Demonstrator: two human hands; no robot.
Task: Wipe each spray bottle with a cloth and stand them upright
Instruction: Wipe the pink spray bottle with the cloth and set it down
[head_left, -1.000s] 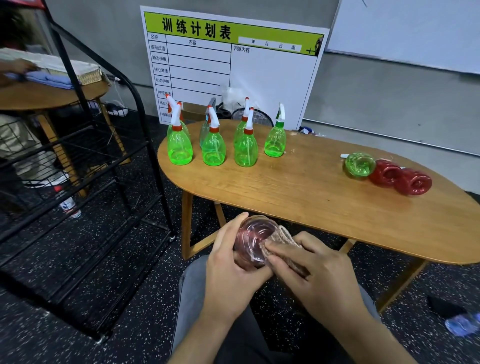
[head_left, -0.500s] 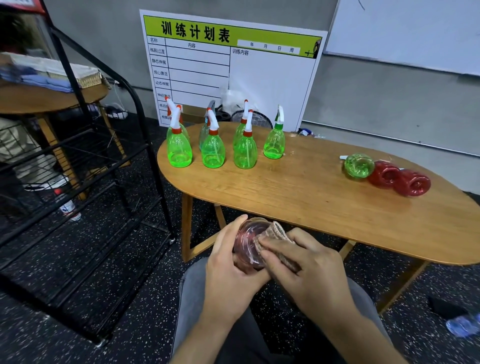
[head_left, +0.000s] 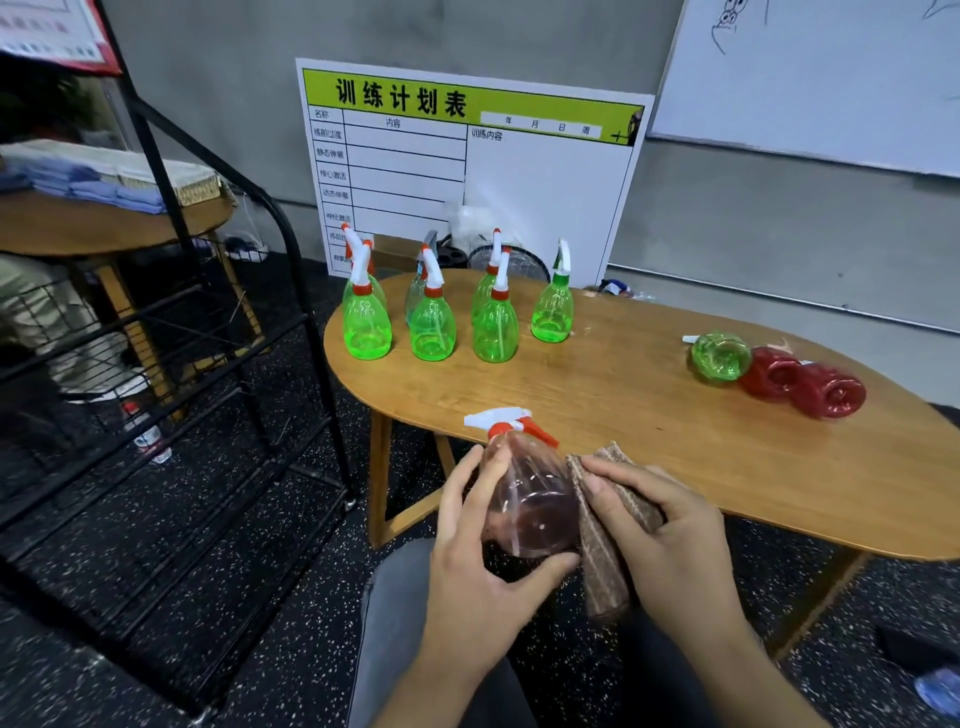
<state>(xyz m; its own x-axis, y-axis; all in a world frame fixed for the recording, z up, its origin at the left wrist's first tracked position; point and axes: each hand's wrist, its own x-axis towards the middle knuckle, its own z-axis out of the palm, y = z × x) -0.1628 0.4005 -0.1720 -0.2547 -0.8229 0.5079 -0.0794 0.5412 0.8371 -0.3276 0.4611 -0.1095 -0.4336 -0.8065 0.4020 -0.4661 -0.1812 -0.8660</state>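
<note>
Left hand (head_left: 470, 561) curls round a red-tinted spray bottle (head_left: 530, 499), held over the lap just before the table (head_left: 623, 415) edge, nozzle away. Right hand (head_left: 670, 540) grips the brown cloth (head_left: 597, 545) against the bottle's side. Wiping likely goes best by turning the bottle under steady cloth pressure. The bottle appears empty, as do the upright green bottles (head_left: 431, 325) and three lying bottles (head_left: 779, 371).

Upright spray bottles (head_left: 431, 325) on table (head_left: 623, 405) left end; lying bottles (head_left: 774, 371) right; rack (head_left: 208, 364) left of table.
</note>
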